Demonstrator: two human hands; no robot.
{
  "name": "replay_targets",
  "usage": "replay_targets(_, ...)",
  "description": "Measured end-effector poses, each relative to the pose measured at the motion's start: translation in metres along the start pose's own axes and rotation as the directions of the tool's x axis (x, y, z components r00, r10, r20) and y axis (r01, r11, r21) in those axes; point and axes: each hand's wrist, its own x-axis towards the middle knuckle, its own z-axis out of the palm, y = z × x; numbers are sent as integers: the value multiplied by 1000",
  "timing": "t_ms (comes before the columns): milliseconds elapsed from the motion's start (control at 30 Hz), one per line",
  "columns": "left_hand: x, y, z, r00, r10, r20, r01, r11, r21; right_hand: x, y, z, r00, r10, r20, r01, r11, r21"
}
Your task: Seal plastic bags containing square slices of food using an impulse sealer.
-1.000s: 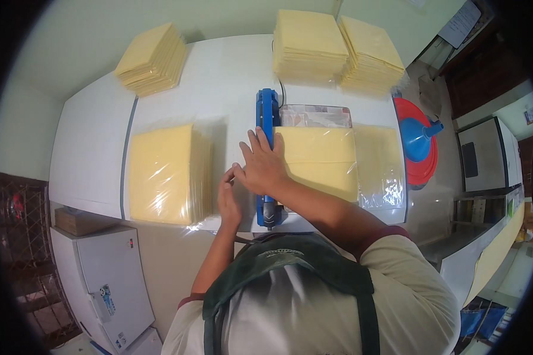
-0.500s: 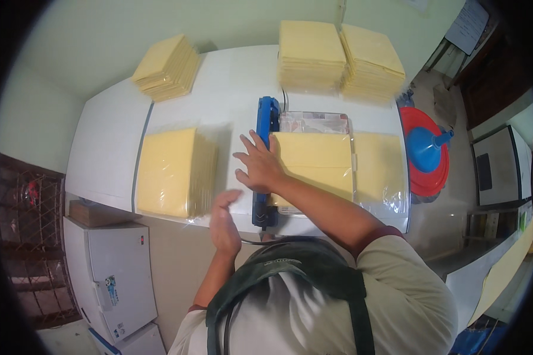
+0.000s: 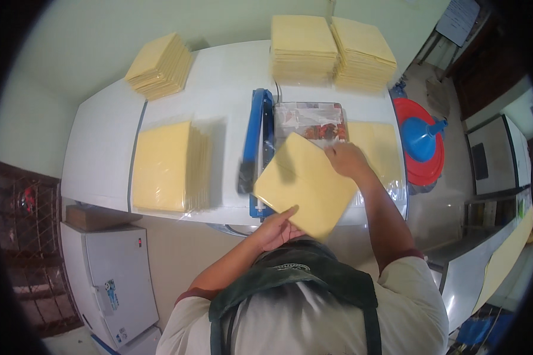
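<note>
A flat yellow packet (image 3: 307,184), apparently wrapped in clear film, is held tilted above the table's front edge. My left hand (image 3: 276,231) grips its lower left edge, thumb on top and fingers beneath. At its upper right edge my right hand (image 3: 345,160) is closed in a pinch. Just left of the packet stands a blue bar sealer (image 3: 256,142), its upper arm swung up from the base. Behind the packet lies a box-like block with a printed cover (image 3: 311,121). Another yellow packet in clear film (image 3: 376,157) lies right of it, partly behind my right forearm.
Stacks of yellow packets stand at the front left (image 3: 163,168), back left (image 3: 160,65) and back right (image 3: 305,50) of the white table (image 3: 225,77). Off its right edge are a red basin (image 3: 429,163) and a blue funnel (image 3: 419,141). A white freezer (image 3: 121,278) stands lower left.
My right hand has left the sealer and moved right to the packet's edge; the sealer's arm has risen. The packet is lifted, turned and brought closer, with my left hand now gripping it.
</note>
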Motion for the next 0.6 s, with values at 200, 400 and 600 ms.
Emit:
replay_targets(200, -61, 8, -29, 960, 258, -109, -226, 942, 247, -119, -40, 8, 869, 258, 423, -376, 899, 225)
replay_targets(400, -191, 78, -25, 918, 392, -58, -220, 627, 747, -183, -131, 112, 967, -1, 253, -235, 375, 897)
replay_targets(600, -290, 211, -54, 702, 710, -63, -243, 321, 916, -122, -285, 125, 974, -225, -10, 54, 189, 980)
